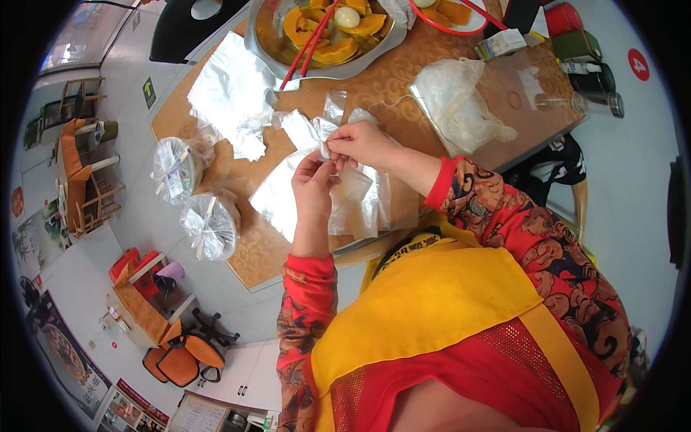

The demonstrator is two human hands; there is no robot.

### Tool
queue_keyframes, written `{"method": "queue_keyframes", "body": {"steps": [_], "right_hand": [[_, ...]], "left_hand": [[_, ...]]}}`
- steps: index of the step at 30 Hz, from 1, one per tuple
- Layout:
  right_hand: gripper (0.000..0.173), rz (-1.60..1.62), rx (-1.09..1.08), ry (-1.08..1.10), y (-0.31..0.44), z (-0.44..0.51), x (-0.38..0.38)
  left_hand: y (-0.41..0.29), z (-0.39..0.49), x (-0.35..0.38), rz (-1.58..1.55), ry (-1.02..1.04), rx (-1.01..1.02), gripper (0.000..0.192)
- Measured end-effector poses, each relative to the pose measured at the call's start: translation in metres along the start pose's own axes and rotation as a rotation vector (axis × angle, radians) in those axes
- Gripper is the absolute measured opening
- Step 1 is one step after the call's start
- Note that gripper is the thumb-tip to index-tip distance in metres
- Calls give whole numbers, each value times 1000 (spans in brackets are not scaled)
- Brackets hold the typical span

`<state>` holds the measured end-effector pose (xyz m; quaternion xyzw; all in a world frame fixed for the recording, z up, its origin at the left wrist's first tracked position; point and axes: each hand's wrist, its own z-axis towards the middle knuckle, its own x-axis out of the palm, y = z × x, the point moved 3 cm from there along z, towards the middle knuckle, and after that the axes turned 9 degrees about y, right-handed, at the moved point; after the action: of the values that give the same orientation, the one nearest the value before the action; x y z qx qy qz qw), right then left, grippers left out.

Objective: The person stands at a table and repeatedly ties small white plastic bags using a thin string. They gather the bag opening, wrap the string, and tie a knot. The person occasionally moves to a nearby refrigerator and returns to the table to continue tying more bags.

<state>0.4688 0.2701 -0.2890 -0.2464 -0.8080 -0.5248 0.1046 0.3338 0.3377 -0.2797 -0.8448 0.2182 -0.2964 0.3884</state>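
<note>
Both of my hands are close together above a patterned brown table [259,262]. My left hand [314,186] pinches a thin translucent plastic bag [302,132] between thumb and fingers. Just above it, my right hand [363,143] grips the same gathered plastic; my fingers partly hide it. More thin plastic sheets or bags [356,202] lie flat beneath my wrists. A pile of clear plastic bags [229,92] is spread to the upper left. Two bowls wrapped in clear plastic, one farther back [175,170] and one nearer [210,227], stand at the table's left edge, each with a thin stick on top.
Beyond my hands sits a metal basin [270,67] with pumpkin slices [334,52], an egg [347,18] and red chopsticks [313,43]. A crumpled whitish plastic bag [459,100] lies right, near a carton [502,43]. A red-rimmed plate [448,29] holds more food.
</note>
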Motion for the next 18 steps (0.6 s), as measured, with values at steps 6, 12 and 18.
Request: {"method": "queue_keyframes", "body": {"steps": [6, 12, 18], "right_hand": [[16, -13, -29, -5, -2, 0, 2], [17, 16, 7, 12, -1, -2, 3], [17, -20, -22, -101, 16, -14, 4]], "left_hand": [[-3, 2, 1, 156, -6, 23, 15], [0, 7, -10, 20, 11, -28, 9], [2, 4, -13, -44, -32, -30, 6]]}}
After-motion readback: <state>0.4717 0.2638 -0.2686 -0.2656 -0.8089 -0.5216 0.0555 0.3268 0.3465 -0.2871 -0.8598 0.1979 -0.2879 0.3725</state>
